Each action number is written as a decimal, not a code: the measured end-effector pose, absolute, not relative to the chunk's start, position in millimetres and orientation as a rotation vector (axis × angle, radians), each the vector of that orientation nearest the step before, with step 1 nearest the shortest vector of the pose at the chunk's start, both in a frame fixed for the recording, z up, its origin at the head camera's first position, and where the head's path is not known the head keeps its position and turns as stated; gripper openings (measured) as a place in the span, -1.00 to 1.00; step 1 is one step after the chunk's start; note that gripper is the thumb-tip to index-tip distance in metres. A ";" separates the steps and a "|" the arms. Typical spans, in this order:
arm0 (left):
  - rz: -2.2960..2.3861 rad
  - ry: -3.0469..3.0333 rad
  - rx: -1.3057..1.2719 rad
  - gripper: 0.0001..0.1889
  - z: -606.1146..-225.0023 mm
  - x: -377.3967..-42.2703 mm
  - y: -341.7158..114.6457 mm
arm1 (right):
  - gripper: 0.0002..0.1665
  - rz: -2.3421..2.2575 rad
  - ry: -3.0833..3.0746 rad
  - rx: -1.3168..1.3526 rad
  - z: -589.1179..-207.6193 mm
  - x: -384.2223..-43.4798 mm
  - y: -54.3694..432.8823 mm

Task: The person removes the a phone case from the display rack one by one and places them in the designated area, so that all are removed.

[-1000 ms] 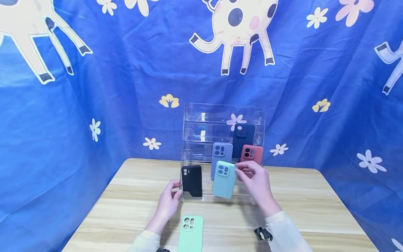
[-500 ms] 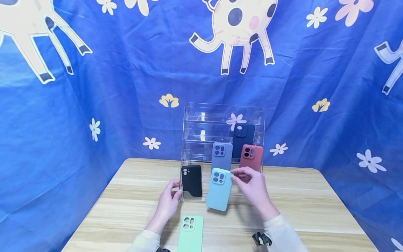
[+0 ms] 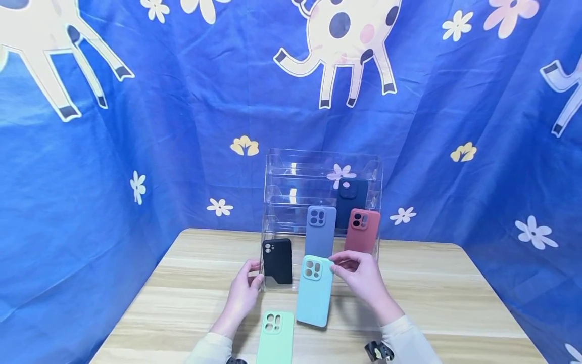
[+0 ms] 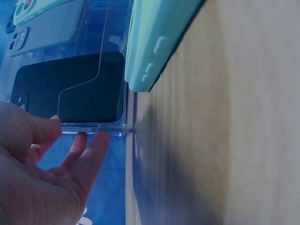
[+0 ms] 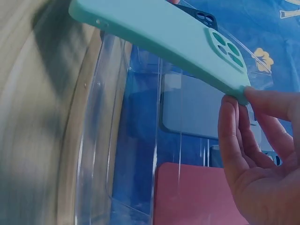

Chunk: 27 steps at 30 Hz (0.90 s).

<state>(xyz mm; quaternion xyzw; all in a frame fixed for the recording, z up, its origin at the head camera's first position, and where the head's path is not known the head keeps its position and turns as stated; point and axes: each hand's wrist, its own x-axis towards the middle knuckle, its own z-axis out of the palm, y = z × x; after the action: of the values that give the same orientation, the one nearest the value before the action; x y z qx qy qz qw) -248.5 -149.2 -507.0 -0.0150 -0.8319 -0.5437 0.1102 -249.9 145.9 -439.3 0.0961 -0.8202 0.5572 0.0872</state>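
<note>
My right hand [image 3: 364, 275] pinches the upper right corner of a turquoise phone case [image 3: 312, 298] between thumb and fingertips. The case tilts in front of a clear tiered display rack [image 3: 291, 225], its camera cutouts at the top. In the right wrist view, its lower end [image 5: 108, 14] hangs over the table side. My left hand [image 3: 243, 290] grips the rack's lower left edge, thumb in front and fingers along the side. Right beside it, a black phone case [image 3: 277, 262] stands in the bottom tier. A light green phone case [image 3: 276, 339] lies on the table in front.
Higher in the rack stand a lavender phone case [image 3: 321, 230], a red phone case [image 3: 364, 230] and a dark navy phone case [image 3: 352, 199]. The wooden table [image 3: 445, 303] runs back to a blue patterned curtain [image 3: 191, 151].
My right hand has drawn the turquoise case down and toward me, away from the lower tier of the rack. The left hand has stayed on the rack's edge.
</note>
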 end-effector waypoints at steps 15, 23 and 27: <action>-1.600 -2.457 -0.029 -0.67 -505.5 -248.8 -148.7 | -0.80 1.703 -2.601 0.381 -452.9 -247.7 149.1; -1.593 -2.460 -0.027 -0.67 -504.9 -248.1 -149.0 | -0.76 1.803 -2.652 0.459 -461.7 -245.3 150.7; -1.588 -2.463 -0.026 -0.67 -505.2 -247.9 -149.6 | -0.73 1.857 -2.705 0.522 -469.5 -245.6 151.2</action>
<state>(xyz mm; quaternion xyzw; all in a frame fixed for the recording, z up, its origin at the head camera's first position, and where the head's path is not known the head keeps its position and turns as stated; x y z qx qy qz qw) -247.9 -149.6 -505.2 -0.0090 -0.8357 -0.5390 0.1054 -245.6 151.2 -469.5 0.1565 -0.8109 0.5566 -0.0902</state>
